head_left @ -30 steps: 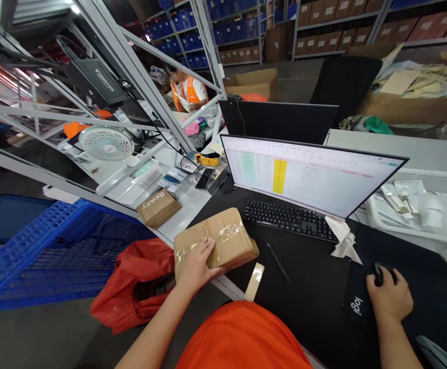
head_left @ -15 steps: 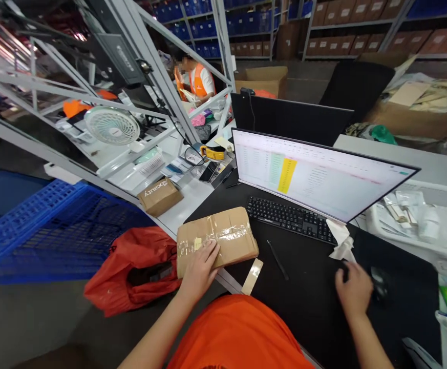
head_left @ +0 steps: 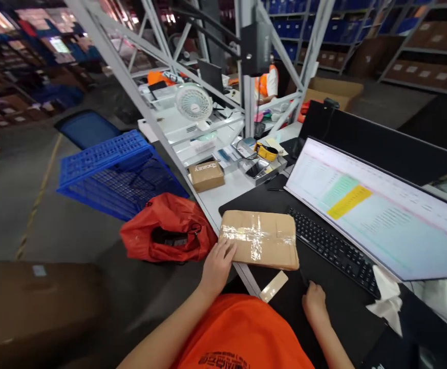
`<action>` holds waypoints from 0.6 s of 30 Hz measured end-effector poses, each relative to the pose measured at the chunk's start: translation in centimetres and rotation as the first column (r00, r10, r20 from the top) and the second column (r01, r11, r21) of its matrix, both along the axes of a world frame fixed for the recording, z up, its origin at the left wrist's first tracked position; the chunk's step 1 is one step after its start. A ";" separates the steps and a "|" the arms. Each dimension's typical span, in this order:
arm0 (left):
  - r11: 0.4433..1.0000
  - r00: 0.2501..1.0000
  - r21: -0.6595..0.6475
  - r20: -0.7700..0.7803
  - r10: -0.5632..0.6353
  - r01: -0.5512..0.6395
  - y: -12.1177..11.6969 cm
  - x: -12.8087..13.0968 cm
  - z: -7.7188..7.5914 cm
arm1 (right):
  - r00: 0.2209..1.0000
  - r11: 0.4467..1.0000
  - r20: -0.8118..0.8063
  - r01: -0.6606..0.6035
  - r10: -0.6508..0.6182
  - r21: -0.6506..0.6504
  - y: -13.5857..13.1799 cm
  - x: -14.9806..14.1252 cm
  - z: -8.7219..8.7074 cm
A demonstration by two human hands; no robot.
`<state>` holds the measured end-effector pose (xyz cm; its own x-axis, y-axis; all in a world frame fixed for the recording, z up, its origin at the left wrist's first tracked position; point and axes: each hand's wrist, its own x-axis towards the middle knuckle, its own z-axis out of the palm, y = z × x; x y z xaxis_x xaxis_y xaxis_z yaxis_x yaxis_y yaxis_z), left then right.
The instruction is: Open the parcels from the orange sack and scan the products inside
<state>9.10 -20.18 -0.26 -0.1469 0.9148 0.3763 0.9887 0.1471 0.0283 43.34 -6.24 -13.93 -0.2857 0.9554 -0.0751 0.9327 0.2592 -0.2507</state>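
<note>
Wears a vivid orange top (head_left: 242, 325), rounded across the front and plain except for black print (head_left: 223, 361) low on the cloth, with a line of small characters set above a row of larger, heavier ones, cropped by the lower edge of the view and too blurred to read. Shows smooth fabric in one strong colour, shading to a deeper orange toward the sides. Has a bare left forearm (head_left: 173, 325) and right forearm (head_left: 333, 341), uncovered down to the wrists, with equally bare left hand (head_left: 218, 266) and right hand (head_left: 314, 303).
</note>
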 end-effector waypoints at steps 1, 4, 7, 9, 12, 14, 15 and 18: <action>1.000 1.000 0.015 0.006 0.001 -0.001 0.0 0.0 -0.3 | 1.000 1.000 -0.003 -0.020 0.020 0.000 0.5 0.6 0.5; 0.997 0.999 0.070 0.035 0.011 -0.013 0.2 0.3 -1.2 | 0.999 0.999 0.006 -0.044 0.044 0.019 2.7 2.7 3.3; 0.994 0.999 0.109 0.049 0.019 -0.024 0.5 0.5 -1.8 | 0.998 0.994 -0.040 0.054 -0.050 0.097 5.8 3.7 8.8; 0.992 0.998 0.119 0.061 0.032 -0.039 0.5 0.6 -2.0 | 0.993 0.988 -0.113 0.049 -0.033 0.148 7.5 2.2 13.5; 0.992 0.995 0.113 0.088 0.045 -0.054 0.4 0.7 -2.0 | 0.954 0.964 -0.157 -0.236 0.254 0.123 7.9 -3.9 19.8; 0.993 0.994 0.108 0.099 0.036 -0.047 0.4 0.8 -1.9 | 0.855 0.868 -0.161 -0.495 0.493 0.033 7.0 -9.6 22.5; 0.993 0.994 0.111 0.102 0.029 -0.040 0.4 0.8 -1.8 | 0.803 0.810 -0.140 -0.587 0.579 -0.019 6.4 -12.6 23.4; 0.991 0.994 0.127 0.107 0.019 -0.032 0.6 0.8 -1.7 | 0.702 0.700 0.018 -0.706 0.712 -0.110 4.6 -20.2 24.9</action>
